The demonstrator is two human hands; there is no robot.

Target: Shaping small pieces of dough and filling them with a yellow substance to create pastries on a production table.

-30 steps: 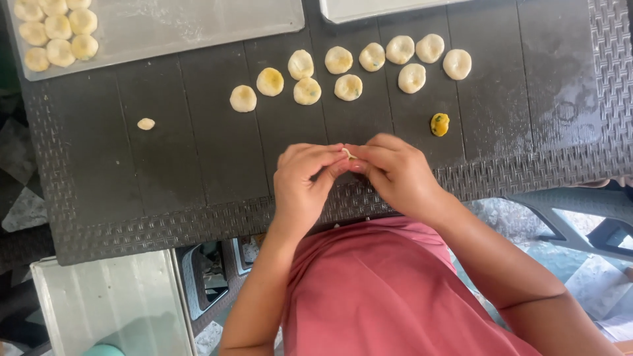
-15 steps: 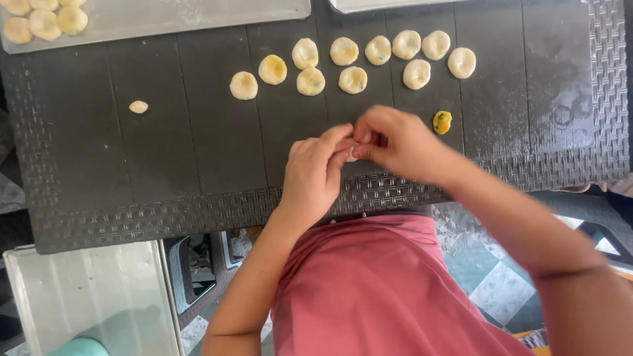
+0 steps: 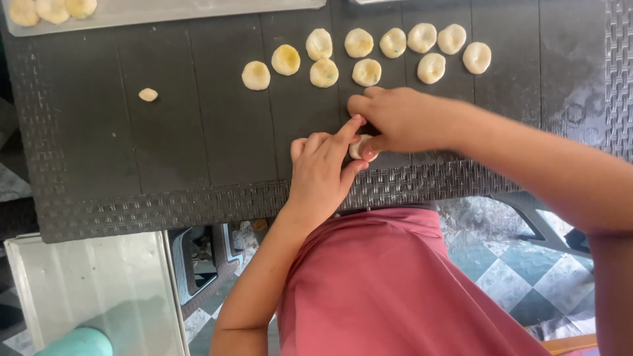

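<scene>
Both my hands hold one small round dough piece [image 3: 361, 149] just above the near part of the black plastic table [image 3: 198, 145]. My left hand [image 3: 323, 171] pinches it from the left with index finger and thumb. My right hand [image 3: 395, 118] covers it from above and the right, hiding most of it. Beyond my hands lie two rows of several flattened dough discs [image 3: 366, 71], some with yellow filling in the middle, such as the disc [image 3: 285, 59]. A tiny dough scrap [image 3: 148, 94] lies alone to the left.
A metal tray [image 3: 171, 12] at the table's far edge carries more dough pieces [image 3: 53, 9] at its left end. A second metal tray [image 3: 99, 290] stands below the table at the near left. My pink shirt fills the lower middle; tiled floor shows at the right.
My hands have moved forward over the table, the right arm now reaching across from the right. The yellow filling lump seen at the right earlier is no longer visible.
</scene>
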